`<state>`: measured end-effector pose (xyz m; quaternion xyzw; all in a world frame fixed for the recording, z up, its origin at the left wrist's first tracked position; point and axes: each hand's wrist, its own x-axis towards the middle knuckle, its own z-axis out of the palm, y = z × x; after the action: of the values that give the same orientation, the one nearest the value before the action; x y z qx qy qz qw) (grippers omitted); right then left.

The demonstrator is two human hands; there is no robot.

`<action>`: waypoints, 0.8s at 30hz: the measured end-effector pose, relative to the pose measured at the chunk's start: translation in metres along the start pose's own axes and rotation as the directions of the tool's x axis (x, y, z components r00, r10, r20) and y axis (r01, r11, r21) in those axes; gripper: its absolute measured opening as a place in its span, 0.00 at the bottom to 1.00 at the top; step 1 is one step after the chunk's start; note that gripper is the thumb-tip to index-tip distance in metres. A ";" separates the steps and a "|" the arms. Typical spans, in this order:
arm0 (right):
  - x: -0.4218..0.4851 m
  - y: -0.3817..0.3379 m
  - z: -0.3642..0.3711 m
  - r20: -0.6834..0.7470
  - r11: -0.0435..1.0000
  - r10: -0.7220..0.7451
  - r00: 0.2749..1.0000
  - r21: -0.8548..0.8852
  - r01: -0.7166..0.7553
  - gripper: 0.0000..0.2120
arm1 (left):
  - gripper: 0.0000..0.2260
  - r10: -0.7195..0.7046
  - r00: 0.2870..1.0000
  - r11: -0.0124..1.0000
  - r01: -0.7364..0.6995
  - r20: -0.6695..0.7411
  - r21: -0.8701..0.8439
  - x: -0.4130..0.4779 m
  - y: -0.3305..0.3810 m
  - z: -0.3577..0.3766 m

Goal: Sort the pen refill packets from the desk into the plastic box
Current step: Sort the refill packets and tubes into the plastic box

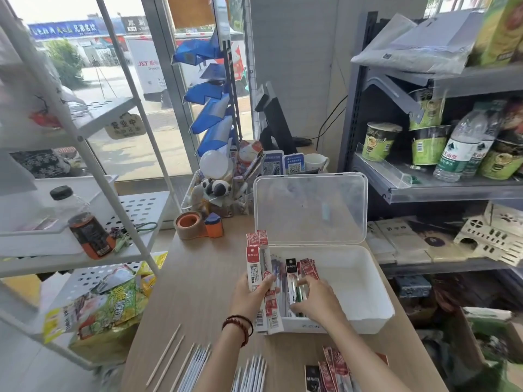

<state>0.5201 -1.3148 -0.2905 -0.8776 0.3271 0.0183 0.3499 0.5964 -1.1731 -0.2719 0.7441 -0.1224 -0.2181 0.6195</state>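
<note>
A white plastic box (pixel 368 281) stands open on the wooden desk, its clear lid (pixel 311 207) tilted up behind it. Several refill packets stand in its left end (pixel 307 265). My left hand (pixel 249 295) grips a bunch of red-topped refill packets (pixel 256 261) upright at the box's left edge. Inside the box, my right hand (pixel 317 301) closes its fingers on a black-topped refill packet (pixel 291 271). More red and black refill packets (pixel 336 369) lie on the desk near the front edge, right of my right forearm.
Loose white refills (pixel 249 372) and thin wooden sticks (pixel 167 355) lie at the desk's front. An orange tape dispenser (pixel 192 224) and a clear organiser with toys (pixel 218 190) stand behind. White racks stand on the left, and a grey shelf (pixel 441 188) of goods on the right.
</note>
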 end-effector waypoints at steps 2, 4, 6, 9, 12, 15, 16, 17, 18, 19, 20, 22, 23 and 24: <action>0.000 0.001 0.000 -0.035 1.000 -0.008 0.999 0.025 0.009 0.29 | 0.10 0.004 1.000 1.000 -0.004 -0.001 0.013 -0.001 0.001 0.000; -0.001 0.001 0.000 -0.096 0.997 -0.051 0.994 0.055 0.056 0.23 | 0.09 -0.001 1.000 1.000 0.001 0.000 -0.006 -0.002 0.002 0.000; -0.001 0.000 -0.001 -0.160 0.986 -0.111 0.981 0.104 0.129 0.15 | 0.08 -0.009 1.000 1.000 0.009 0.001 -0.026 -0.002 0.003 0.001; -0.004 -0.003 -0.007 -0.163 0.939 -0.132 0.978 0.296 0.176 0.11 | 0.07 0.003 1.000 1.000 -0.003 0.018 -0.009 -0.003 0.004 0.002; -0.011 -0.008 -0.018 -0.139 0.868 -0.127 0.982 0.464 0.178 0.14 | 0.09 0.008 1.000 1.000 -0.007 0.031 -0.019 -0.006 0.001 0.004; -0.021 -0.021 -0.030 -0.089 0.769 -0.190 0.978 0.606 0.204 0.18 | 0.11 0.016 1.000 0.998 -0.016 0.011 -0.053 -0.008 0.001 0.008; -0.025 -0.025 -0.032 -0.056 0.741 -0.226 0.972 0.638 0.209 0.21 | 0.11 0.026 1.000 0.998 -0.025 0.006 -0.066 -0.008 0.003 0.009; -0.027 -0.027 -0.032 -0.033 0.728 -0.264 0.964 0.648 0.222 0.25 | 0.11 0.040 0.999 0.996 -0.040 0.001 -0.081 -0.009 0.005 0.010; -0.028 -0.028 -0.030 -0.018 0.735 -0.294 0.956 0.635 0.237 0.28 | 0.10 0.057 0.998 0.994 -0.057 -0.009 -0.094 -0.009 0.008 0.010; -0.028 -0.029 -0.028 -0.002 0.753 -0.316 0.949 0.608 0.252 0.30 | 0.09 0.067 0.997 0.993 -0.069 -0.024 -0.101 -0.009 0.011 0.010; -0.028 -0.029 -0.026 0.018 0.771 -0.336 0.942 0.579 0.264 0.31 | 0.09 0.071 0.997 0.992 -0.075 -0.039 -0.106 -0.009 0.014 0.010; -0.031 -0.030 -0.024 0.062 0.803 -0.368 0.928 0.525 0.284 0.32 | 0.08 0.049 0.997 0.989 -0.057 -0.061 -0.135 -0.007 0.018 0.010; -0.033 -0.032 -0.023 0.077 0.818 -0.380 0.922 0.493 0.296 0.32 | 0.08 0.023 0.997 0.986 -0.035 -0.072 -0.162 -0.006 0.019 0.010; -0.036 -0.033 -0.024 0.083 0.830 -0.390 0.917 0.462 0.311 0.33 | 0.08 -0.002 0.997 0.983 -0.013 -0.082 -0.183 -0.005 0.019 0.009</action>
<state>0.5068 -1.2915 -0.2431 -0.8158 0.1236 -0.0443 0.5633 0.5898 -1.1830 -0.2534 0.6917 -0.0784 -0.1959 0.6906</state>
